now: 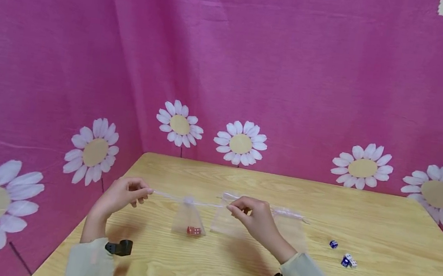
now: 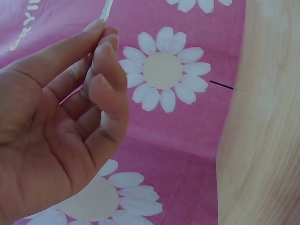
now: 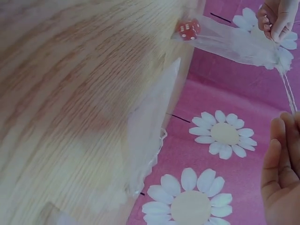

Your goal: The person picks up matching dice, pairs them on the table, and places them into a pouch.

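A small sheer drawstring pouch (image 1: 183, 219) stands gathered at its neck between my hands, with red dice (image 1: 194, 231) at its bottom. My left hand (image 1: 122, 196) pinches the end of one drawstring (image 2: 107, 9) between thumb and forefinger, other fingers curled loosely. On the other side, my right hand (image 1: 257, 217) pinches the opposite drawstring (image 1: 207, 204). Both strings run nearly straight out from the bunched neck. In the right wrist view, the pouch reaches from the red die (image 3: 189, 29) to its cinched top, with strings leading to the right fingers.
More sheer pouches (image 1: 217, 223) lie flat on the wooden table (image 1: 142, 261), partly behind my right hand. To the right sit a blue die (image 1: 334, 244) and a small cluster of blue and white dice (image 1: 349, 261). A pink flowered cloth (image 1: 292, 96) hangs behind the table.
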The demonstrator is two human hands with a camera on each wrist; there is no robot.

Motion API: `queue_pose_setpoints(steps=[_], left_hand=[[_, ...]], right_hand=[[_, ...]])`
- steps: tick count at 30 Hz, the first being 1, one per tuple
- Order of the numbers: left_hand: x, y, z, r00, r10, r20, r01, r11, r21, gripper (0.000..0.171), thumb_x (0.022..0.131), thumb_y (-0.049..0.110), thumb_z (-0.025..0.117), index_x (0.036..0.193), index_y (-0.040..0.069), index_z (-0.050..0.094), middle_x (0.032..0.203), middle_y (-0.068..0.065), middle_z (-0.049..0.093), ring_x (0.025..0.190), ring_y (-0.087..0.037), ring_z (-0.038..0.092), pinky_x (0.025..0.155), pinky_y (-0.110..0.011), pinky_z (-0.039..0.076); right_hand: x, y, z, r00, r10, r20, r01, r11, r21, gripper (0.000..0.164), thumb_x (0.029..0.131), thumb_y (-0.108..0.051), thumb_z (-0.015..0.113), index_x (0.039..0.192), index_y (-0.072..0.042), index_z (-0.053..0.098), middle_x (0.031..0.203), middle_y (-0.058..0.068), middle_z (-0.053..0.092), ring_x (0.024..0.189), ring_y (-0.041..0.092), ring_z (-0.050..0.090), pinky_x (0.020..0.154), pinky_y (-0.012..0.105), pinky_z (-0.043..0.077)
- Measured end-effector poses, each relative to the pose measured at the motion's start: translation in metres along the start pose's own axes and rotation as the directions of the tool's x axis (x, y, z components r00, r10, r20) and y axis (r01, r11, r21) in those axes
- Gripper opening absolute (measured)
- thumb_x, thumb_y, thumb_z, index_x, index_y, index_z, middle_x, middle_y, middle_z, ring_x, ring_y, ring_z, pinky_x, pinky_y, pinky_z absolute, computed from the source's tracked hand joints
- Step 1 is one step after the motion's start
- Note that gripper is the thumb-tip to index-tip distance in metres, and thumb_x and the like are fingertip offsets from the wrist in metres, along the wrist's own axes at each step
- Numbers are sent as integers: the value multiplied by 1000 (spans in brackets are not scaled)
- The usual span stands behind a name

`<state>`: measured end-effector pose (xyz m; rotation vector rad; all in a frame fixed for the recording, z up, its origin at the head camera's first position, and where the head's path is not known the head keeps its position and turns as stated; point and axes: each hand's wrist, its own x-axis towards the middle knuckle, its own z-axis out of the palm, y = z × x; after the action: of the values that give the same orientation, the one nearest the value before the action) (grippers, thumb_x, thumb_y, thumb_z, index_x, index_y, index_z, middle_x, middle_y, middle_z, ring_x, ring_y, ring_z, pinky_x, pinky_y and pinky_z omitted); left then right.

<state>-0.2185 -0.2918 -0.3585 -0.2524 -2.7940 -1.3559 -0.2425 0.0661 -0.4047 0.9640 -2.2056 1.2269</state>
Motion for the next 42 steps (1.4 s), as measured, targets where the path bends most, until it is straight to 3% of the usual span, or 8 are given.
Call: queue_pose_setpoints(steps=[6,14,25,34,42], left_hand=[[16,-7,8,998,-44,-47,45,999,4,26,94,28,66,95,2,68,80,-8,65,70,-12,59,62,-29,54],[39,-10,19,990,-108,-87,108,994,-5,24,96,24,62,98,1,66,88,-15,67,77,-20,64,64,-29,54],[74,-17,35,985,-139,-99,140,990,0,23,96,17,61,99,-5,66,86,-12,69,69,-9,64,60,-27,54],[83,-24,49,984,-160,-81,167,983,74,20,96,15,62,98,-3,69,87,-15,70,73,-14,67,68,-37,57],[78,-22,53,980,-153,-126,168,978,126,19,94,16,64,97,-2,68,94,-18,71,74,-20,68,62,-26,51]], right_hand=[[5,10,5,999,33,29,-33,999,-11,6,88,-9,71,83,-10,75,69,-2,69,60,-5,49,55,18,47],[18,23,8,985,154,74,-154,988,-9,9,90,-14,69,85,-8,74,67,0,66,57,-3,48,53,19,44],[33,51,28,936,329,123,-325,944,-54,11,89,-12,70,83,-3,73,68,4,68,58,2,52,54,18,45],[32,59,40,921,355,161,-353,935,-42,9,89,-8,70,83,-3,73,72,6,70,61,3,54,56,17,45],[28,57,38,915,371,160,-371,928,-31,7,89,-8,69,89,-4,74,84,8,74,70,5,58,62,18,48]])
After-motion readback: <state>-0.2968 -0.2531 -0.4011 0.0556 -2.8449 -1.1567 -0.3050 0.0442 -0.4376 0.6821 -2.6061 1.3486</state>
